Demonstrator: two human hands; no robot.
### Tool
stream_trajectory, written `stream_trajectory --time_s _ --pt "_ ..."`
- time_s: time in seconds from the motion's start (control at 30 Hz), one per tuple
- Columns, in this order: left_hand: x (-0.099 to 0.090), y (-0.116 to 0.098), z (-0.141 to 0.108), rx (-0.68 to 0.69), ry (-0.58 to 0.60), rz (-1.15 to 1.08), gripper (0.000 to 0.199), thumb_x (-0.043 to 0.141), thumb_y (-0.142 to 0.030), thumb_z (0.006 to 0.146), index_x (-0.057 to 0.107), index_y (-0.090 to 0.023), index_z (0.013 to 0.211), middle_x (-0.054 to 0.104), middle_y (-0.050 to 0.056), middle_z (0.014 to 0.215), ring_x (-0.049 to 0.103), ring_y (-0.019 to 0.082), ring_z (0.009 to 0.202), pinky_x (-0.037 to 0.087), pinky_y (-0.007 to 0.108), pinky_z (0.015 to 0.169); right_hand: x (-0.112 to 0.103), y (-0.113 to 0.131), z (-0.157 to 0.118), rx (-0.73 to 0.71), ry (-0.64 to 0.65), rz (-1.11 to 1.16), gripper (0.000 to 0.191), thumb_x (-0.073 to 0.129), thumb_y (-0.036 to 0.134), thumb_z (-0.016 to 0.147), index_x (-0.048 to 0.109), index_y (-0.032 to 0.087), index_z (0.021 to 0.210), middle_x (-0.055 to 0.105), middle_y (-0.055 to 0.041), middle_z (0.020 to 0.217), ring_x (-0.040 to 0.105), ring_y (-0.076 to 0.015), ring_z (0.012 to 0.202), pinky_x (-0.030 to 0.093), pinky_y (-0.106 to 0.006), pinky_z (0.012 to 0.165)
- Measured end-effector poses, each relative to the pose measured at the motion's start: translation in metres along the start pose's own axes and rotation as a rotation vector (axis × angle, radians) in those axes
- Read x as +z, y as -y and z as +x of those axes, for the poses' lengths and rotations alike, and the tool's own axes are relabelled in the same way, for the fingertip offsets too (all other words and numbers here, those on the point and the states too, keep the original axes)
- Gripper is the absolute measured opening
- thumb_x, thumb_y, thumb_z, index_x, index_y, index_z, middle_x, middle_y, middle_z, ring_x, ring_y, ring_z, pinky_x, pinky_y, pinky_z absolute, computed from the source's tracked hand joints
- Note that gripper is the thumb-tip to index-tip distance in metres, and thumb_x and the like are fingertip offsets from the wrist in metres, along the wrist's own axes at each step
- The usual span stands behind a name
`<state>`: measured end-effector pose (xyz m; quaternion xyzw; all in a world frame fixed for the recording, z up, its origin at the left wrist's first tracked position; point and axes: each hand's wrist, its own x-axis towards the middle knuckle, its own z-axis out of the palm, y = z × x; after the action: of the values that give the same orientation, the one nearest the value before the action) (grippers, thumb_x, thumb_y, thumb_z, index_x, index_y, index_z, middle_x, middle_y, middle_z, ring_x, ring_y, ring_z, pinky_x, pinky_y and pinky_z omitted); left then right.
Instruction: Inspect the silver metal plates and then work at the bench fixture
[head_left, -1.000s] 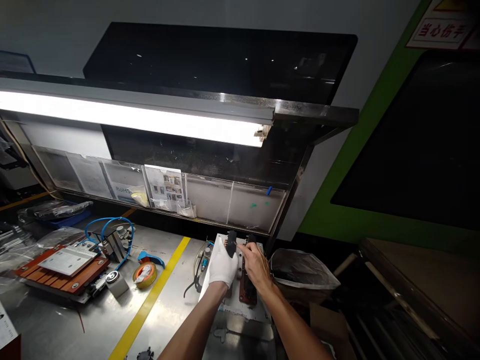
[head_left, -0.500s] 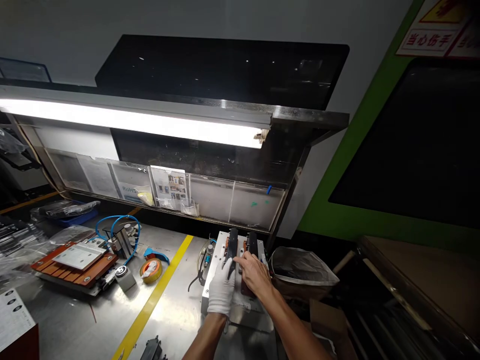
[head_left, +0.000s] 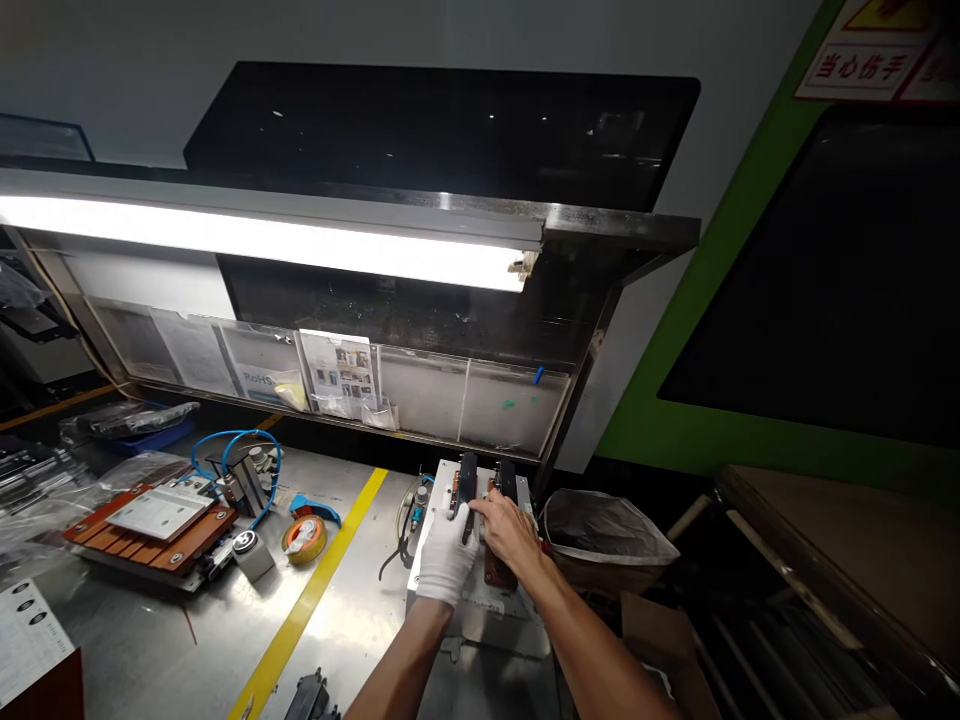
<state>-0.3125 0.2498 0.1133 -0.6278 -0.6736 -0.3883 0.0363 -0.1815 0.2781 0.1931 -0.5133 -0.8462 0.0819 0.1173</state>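
Steel covers the surface (head_left: 150, 640), crossed by a yellow stripe (head_left: 300, 610), under a long lit lamp (head_left: 262, 240) and a row of clear document pockets (head_left: 337, 375). At its right end sits a metal fixture (head_left: 480, 610) with two black clamp levers (head_left: 468, 478). Both hands rest together on it: the gloved left hand (head_left: 447, 552) is curled around the left lever, and the bare right hand (head_left: 511, 530) presses its fingers beside it, near the right lever. Far left lie an orange jig (head_left: 150, 525), blue tubing (head_left: 225, 445) and a tape roll (head_left: 304, 538). A bagged bin (head_left: 600, 530) stands just right.
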Motion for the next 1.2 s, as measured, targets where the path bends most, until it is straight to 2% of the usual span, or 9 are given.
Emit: stream_trajectory --time_s 0.07,0.23,0.37,0.53,0.63,0.83,1.1,1.2 --pt "0.001 0.002 -0.001 0.015 -0.017 -0.005 0.033 0.058 -0.018 0.086 0.073 -0.018 0.115 0.071 0.012 0.093 0.069 0.022 0.08 0.058 0.031 0.066 0.0 -0.001 0.0 0.005 -0.006 0.036 0.046 0.04 0.016 0.095 0.069 0.039 0.123 0.063 -0.0028 0.106 0.059 -0.0202 0.098 0.037 -0.03 0.072" --pt "0.007 0.011 -0.011 0.059 -0.058 -0.057 0.031 0.058 -0.02 0.09 0.068 -0.016 0.12 0.073 0.013 0.113 0.069 0.019 0.104 0.059 0.028 0.088 0.001 -0.002 -0.01 -0.02 -0.041 0.07 0.045 0.037 0.018 0.098 0.068 0.037 0.125 0.063 -0.0029 0.108 0.058 -0.02 0.099 0.039 -0.029 0.078" --pt "0.01 0.018 -0.015 0.122 -0.095 -0.11 0.03 0.058 -0.018 0.09 0.068 -0.015 0.119 0.075 0.012 0.115 0.069 0.02 0.108 0.058 0.032 0.095 0.002 -0.002 -0.014 -0.042 -0.026 0.047 0.045 0.037 0.018 0.098 0.069 0.038 0.124 0.063 -0.0031 0.105 0.057 -0.0205 0.099 0.039 -0.029 0.077" --pt "0.012 0.018 -0.01 0.083 -0.055 -0.101 0.031 0.06 -0.013 0.085 0.071 -0.016 0.113 0.075 0.012 0.106 0.071 0.021 0.098 0.06 0.032 0.088 0.003 -0.001 -0.009 -0.007 -0.017 0.042 0.049 0.038 0.014 0.095 0.069 0.039 0.123 0.063 -0.0029 0.107 0.057 -0.0206 0.098 0.037 -0.029 0.073" --pt "0.01 0.016 -0.006 0.043 -0.017 -0.078 0.035 0.059 -0.015 0.085 0.07 -0.019 0.117 0.074 0.012 0.109 0.071 0.022 0.098 0.06 0.032 0.083 0.004 0.002 -0.007 0.002 -0.028 0.03 0.049 0.039 0.013 0.093 0.069 0.039 0.121 0.063 -0.0029 0.107 0.057 -0.0208 0.099 0.037 -0.029 0.072" --pt "0.0 0.008 0.002 0.018 0.09 -0.038 0.033 0.055 -0.015 0.085 0.073 -0.015 0.113 0.075 0.017 0.105 0.071 0.028 0.099 0.059 0.04 0.089 0.003 0.008 -0.007 0.034 -0.022 0.05 0.048 0.037 0.013 0.093 0.07 0.037 0.119 0.064 -0.0035 0.11 0.058 -0.0213 0.102 0.039 -0.03 0.076" --pt "-0.009 -0.001 0.006 -0.045 0.142 -0.01 0.038 0.056 -0.023 0.088 0.067 -0.018 0.124 0.066 0.02 0.132 0.07 0.026 0.107 0.059 0.036 0.089 0.004 0.011 -0.006 0.05 -0.034 0.059 0.047 0.038 0.014 0.094 0.07 0.037 0.12 0.064 -0.0038 0.112 0.058 -0.0212 0.103 0.043 -0.03 0.08" --pt "-0.006 0.002 0.004 -0.035 0.142 -0.012 0.041 0.056 -0.022 0.087 0.066 -0.019 0.126 0.067 0.02 0.127 0.068 0.028 0.11 0.057 0.038 0.093 0.005 0.012 -0.004 0.087 -0.065 0.09 0.045 0.039 0.016 0.095 0.071 0.035 0.12 0.063 -0.005 0.113 0.058 -0.0215 0.104 0.045 -0.03 0.082"
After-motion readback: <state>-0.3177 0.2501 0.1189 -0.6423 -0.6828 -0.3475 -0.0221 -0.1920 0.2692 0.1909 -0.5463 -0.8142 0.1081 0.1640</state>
